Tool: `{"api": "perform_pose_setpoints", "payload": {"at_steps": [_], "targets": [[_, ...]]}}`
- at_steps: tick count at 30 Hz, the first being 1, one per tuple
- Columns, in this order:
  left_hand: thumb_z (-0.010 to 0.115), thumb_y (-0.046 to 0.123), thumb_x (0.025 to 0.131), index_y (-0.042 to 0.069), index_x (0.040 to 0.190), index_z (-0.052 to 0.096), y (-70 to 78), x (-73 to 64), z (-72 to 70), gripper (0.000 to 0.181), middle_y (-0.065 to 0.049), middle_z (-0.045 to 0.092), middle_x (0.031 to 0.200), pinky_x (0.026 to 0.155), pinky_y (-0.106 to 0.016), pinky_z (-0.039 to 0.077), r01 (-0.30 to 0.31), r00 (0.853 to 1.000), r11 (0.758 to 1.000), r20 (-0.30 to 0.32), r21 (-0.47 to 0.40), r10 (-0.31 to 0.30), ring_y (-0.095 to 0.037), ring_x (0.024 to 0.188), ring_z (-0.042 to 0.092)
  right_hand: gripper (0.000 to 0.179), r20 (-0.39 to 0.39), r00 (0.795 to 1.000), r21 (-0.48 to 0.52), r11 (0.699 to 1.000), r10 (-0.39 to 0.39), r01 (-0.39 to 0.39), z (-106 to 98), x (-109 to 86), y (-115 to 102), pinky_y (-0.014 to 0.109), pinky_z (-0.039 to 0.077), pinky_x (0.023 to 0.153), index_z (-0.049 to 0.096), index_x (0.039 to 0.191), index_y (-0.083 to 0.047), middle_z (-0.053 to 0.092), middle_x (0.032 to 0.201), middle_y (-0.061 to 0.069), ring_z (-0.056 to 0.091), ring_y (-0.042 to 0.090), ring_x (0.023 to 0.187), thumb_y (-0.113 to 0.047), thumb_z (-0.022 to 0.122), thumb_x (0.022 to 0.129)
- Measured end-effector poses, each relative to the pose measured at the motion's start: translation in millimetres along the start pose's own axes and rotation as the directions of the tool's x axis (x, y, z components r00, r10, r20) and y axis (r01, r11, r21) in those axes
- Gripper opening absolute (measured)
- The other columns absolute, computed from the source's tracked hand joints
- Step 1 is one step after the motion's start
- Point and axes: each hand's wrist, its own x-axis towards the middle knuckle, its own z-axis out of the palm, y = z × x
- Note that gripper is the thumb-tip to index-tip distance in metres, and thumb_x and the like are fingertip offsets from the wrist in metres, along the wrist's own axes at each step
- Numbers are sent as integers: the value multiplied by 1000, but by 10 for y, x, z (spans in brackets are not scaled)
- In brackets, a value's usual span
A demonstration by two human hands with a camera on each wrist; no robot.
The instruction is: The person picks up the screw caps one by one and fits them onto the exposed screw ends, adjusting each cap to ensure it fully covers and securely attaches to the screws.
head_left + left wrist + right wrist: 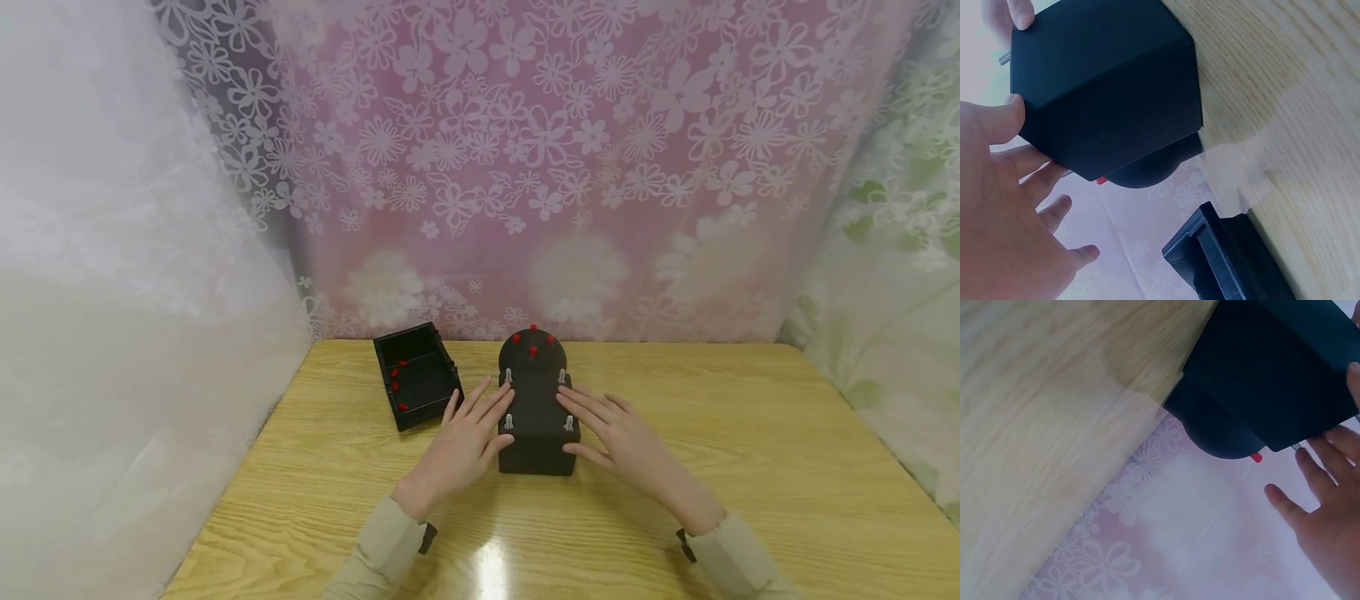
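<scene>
A black box [536, 454] with a sloped top stands on the table between my two hands. Silver pin-like pieces [509, 422] stick up near the corners of its top. My left hand [454, 448] rests on the box's left edge, its fingers spread and nearly straight, thumb at the front. On the opposite edge lies my right hand [628, 444], with extended fingers touching the top and the thumb near the front corner. Behind the slope rises a round black disc [532, 368] bearing several small red pegs [533, 352]. Both wrist views see the box from its side.
An open black tray [420, 416] sits left of the box, close to my left fingertips, with several red pegs [395, 386] inside. The wooden table [750, 433] ends at a pink flowered curtain [525, 167]. Pale curtains [150, 250] hang at both sides.
</scene>
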Motion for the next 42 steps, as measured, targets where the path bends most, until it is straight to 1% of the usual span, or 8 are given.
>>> {"api": "perform_pose_setpoints", "payload": {"at_steps": [7,10,15,21,30,37,40,42], "targets": [[47,41,107,14,161,31,9,-13,-13,62,-2,27,167,120,-65,17,8,1000,1000,3,-11,-8,-25,156,14,71,32,999,-4,999,-36,37,21,65,10,58,43,107,50,151,-9,52,151,10,53,27,136,-56,59,97],[47,41,108,14,161,30,10,-8,-10,62,-1,26,167,120,-65,16,8,1000,1000,9,-20,-8,-24,157,12,73,40,999,1,999,-34,34,48,87,-6,58,41,109,49,151,-9,51,152,10,52,26,137,-55,60,96],[49,39,107,13,160,31,15,11,1,62,-2,26,167,121,-65,16,5,1000,1000,6,-24,-4,-25,156,14,75,47,999,17,1000,2,-3,91,86,6,56,36,114,46,153,-10,47,155,9,49,27,140,-54,63,95],[49,40,107,13,160,31,33,7,-18,62,-2,26,167,122,-63,12,15,1000,999,9,-34,-15,-25,156,14,77,67,998,42,999,6,-9,79,107,-2,48,29,121,42,155,-7,44,157,12,45,29,142,-52,64,96],[51,44,105,15,160,33,-20,9,-33,64,-1,29,166,121,-64,13,8,1000,999,13,-37,-8,-26,156,16,77,61,998,59,998,-11,8,65,127,-19,47,30,121,45,153,-5,46,155,15,49,31,139,-44,72,92],[61,44,99,14,154,46,-66,35,-144,64,-3,44,158,121,-63,19,-22,1000,998,2,-62,22,-30,152,28,78,83,996,74,997,15,-21,46,130,-26,49,28,121,44,154,-7,44,157,13,47,29,141,-42,73,91],[66,38,97,13,147,55,-98,47,-225,57,-6,55,149,119,-59,27,-42,999,997,-21,-65,41,-31,147,38,77,80,997,68,998,13,-18,48,137,-29,49,29,121,44,153,-6,44,157,13,47,29,141,-44,72,92],[69,31,96,12,140,62,-134,51,-292,49,-8,61,142,117,-55,35,-61,997,996,-53,-65,58,-31,141,46,76,70,998,64,998,6,-11,52,140,-29,49,29,120,45,153,-5,45,156,14,47,31,141,-44,71,93]]}}
